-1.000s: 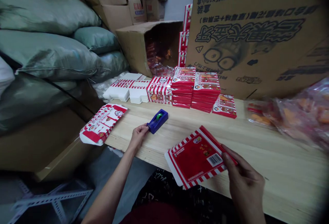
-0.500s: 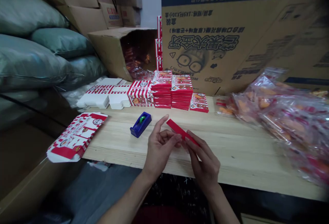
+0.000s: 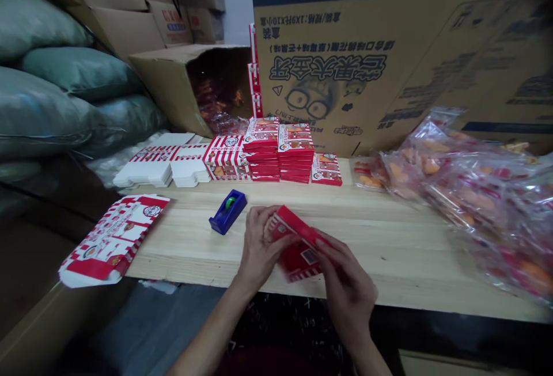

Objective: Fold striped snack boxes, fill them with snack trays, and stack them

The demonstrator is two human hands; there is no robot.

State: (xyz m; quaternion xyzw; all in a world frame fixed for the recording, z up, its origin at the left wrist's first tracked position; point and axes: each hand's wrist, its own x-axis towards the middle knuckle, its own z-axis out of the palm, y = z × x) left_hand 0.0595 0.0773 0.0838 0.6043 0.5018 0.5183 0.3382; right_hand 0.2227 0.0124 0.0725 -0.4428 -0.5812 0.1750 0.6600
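Since the earlier view, the red-and-white striped cardboard carton (image 3: 296, 261) has turned from edge-on to show its broad red face with a small barcode patch, and both hands have closed in around it. The left hand (image 3: 261, 243) grasps one end, its fingers curled over the card, while the right hand (image 3: 345, 287) grips the other end; neither has released it. The carton is tilted between them, low over the near edge of the pale wooden workbench (image 3: 389, 238). Just beyond the left hand sits a blue tape dispenser (image 3: 227, 212), and a flat printed carton (image 3: 113, 240) lies further left. The thin card looks springy, so a slack grip could let a flap open or the carton slip off the near edge. A careless sweep of the hands could also knock the dispenser or the stacked red cartons (image 3: 296, 154).
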